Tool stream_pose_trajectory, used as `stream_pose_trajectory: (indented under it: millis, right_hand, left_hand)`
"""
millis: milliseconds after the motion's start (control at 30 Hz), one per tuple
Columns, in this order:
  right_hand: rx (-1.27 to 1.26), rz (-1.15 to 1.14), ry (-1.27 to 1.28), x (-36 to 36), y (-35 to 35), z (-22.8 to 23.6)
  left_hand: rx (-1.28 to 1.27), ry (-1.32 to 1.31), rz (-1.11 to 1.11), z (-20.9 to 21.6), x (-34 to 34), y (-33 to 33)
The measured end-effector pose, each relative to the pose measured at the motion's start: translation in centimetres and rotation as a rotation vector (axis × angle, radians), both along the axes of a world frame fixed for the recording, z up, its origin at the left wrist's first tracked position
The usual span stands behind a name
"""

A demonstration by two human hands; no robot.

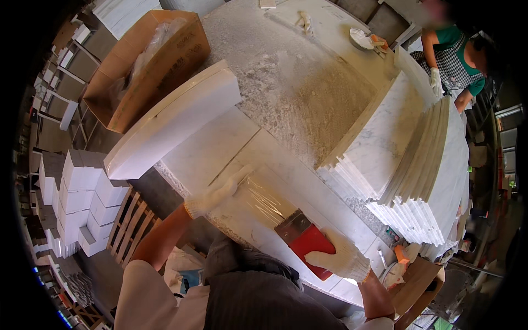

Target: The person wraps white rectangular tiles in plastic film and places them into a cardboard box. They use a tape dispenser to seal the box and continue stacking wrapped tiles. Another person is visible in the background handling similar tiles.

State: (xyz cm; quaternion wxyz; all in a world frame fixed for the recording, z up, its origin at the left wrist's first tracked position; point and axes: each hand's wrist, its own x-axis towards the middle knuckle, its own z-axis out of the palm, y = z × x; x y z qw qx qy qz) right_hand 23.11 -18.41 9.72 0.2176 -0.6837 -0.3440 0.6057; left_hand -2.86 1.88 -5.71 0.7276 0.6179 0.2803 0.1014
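My right hand (336,257), in a white knit glove, grips the red handle of a notched metal trowel (301,235). The trowel's blade rests on a wet, glossy patch on a white marble slab (212,148) at the table's near edge. My left hand (217,192), also gloved, lies flat with fingers stretched on the same slab, left of the trowel. A thick white curved slab (170,121) leans tilted just beyond my left hand.
A stack of thin marble pieces (407,170) stands at the right. A person (454,60) in a green top and checked apron works at the far right. A cardboard box (146,66) sits at far left. White blocks (82,192) and a wooden pallet (129,223) are on the floor.
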Motion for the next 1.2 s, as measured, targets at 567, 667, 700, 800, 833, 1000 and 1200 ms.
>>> stream_pose_trajectory:
  millis: [567,667,700,800,833,1000,1200]
  right_hand:
    - [-0.074,0.151,0.042,4.1,-4.9,-0.9]
    - [-0.213,0.161,-0.009,7.7,-10.0,-0.1]
    - [-0.219,0.19,-0.048,8.8,-12.3,-0.3]
    - [-0.307,0.201,-0.132,11.1,-18.1,0.0]
    - [-0.347,0.199,-0.148,11.8,-20.0,0.1]
    - [-0.291,0.165,-0.177,14.8,-28.0,-1.4]
    - [-0.245,0.015,-0.185,17.8,-37.2,-4.7]
  left_hand:
    - [1.421,0.273,-0.778,6.0,7.4,-1.0]
    - [1.51,0.294,-0.813,7.0,8.6,-2.5]
    - [1.574,0.26,-0.799,6.3,8.6,-4.0]
    - [1.694,0.08,-0.835,4.0,11.7,-9.2]
    - [1.672,0.036,-0.882,4.5,13.9,-11.7]
    - [1.461,-0.111,-0.942,3.6,20.2,-21.8]
    - [1.488,-0.068,-1.056,3.4,23.9,-28.6]
